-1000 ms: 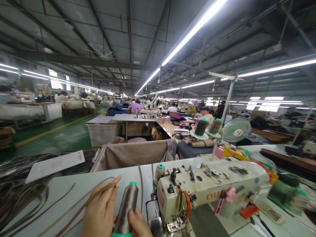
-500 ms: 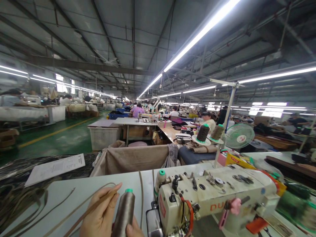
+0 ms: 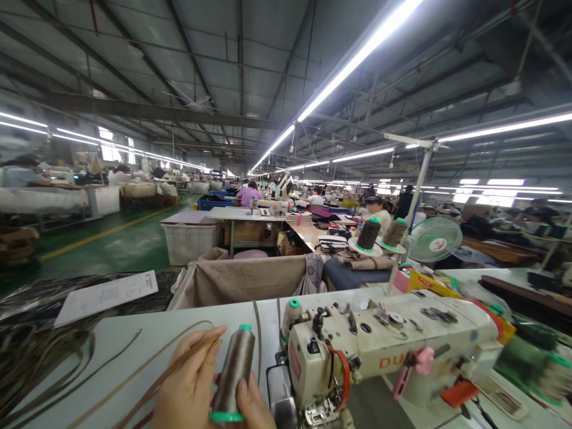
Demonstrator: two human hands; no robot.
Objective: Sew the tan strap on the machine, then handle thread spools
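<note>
At the bottom middle, my left hand (image 3: 190, 381) and my right hand (image 3: 252, 408) together hold a grey-brown thread cone (image 3: 235, 372) with green ends, upright. The left hand's fingers curl beside the cone and also pinch a thin tan strap (image 3: 134, 372) that trails left over the white table (image 3: 134, 339). The right thumb presses on the cone's lower part. A cream sewing machine (image 3: 388, 351) stands just to the right of the cone.
Dark straps and fabric (image 3: 31, 351) and a paper sheet (image 3: 107, 293) lie at the left. Two thread cones (image 3: 379, 233) sit on a stand behind the machine, next to a small fan (image 3: 435, 239). A cloth bin (image 3: 241, 277) sits beyond the table. Other workers sit far back.
The cone has stayed in both hands, shifting slightly right and up in view. The view itself moved a little.
</note>
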